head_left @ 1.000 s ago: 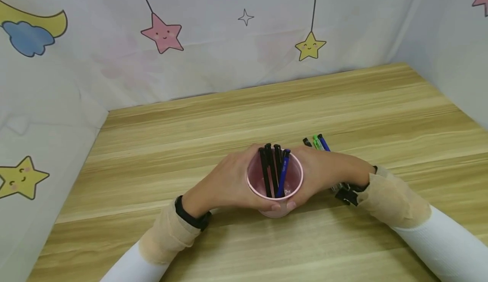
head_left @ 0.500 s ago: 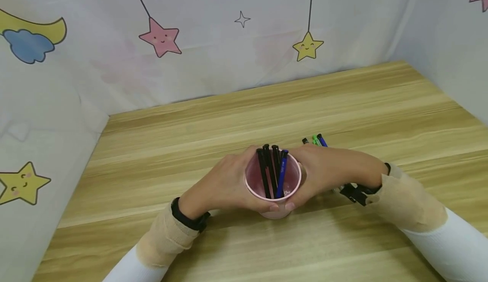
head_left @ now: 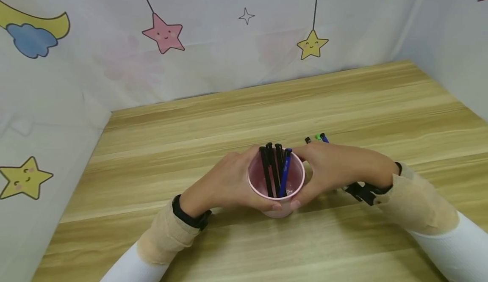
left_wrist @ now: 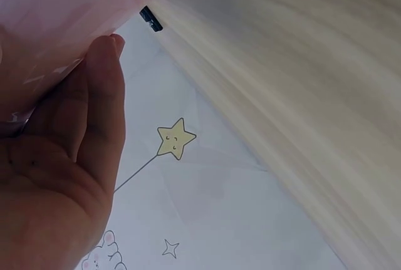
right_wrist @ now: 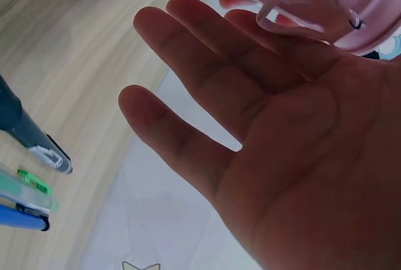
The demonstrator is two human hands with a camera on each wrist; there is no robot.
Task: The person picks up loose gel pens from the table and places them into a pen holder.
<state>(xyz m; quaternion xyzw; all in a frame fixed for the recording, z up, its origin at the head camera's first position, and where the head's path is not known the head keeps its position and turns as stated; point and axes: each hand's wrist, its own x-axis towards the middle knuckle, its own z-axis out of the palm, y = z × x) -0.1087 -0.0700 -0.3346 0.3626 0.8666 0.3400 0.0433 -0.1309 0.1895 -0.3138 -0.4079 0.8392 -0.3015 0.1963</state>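
Observation:
A pink cup [head_left: 276, 208] stands upright on the table, with several black pens [head_left: 265, 170] and a blue pen [head_left: 285, 172] leaning in it. My left hand [head_left: 228, 182] grips the cup's left side, thumb along its front; the left wrist view shows the fingers [left_wrist: 103, 94] curled against the pink wall. On the other side my right hand [head_left: 331, 167] has its fingers spread and straight, with the thumb tip right at the cup's front. In the right wrist view a clear loop handle [right_wrist: 272, 13] sticks out from the cup over the fingers [right_wrist: 200, 63].
Behind the right hand lie a dark pen [right_wrist: 37, 135], a green-clipped pen [right_wrist: 28, 188] and a blue pen [right_wrist: 22, 218], mostly hidden in the head view. The wood-grain table [head_left: 190, 129] ends at a white cloth backdrop [head_left: 213, 62] with printed stars.
My right hand has loosened and drawn away to the right, opening a gap beside the cup. The left hand and the cup have stayed in place.

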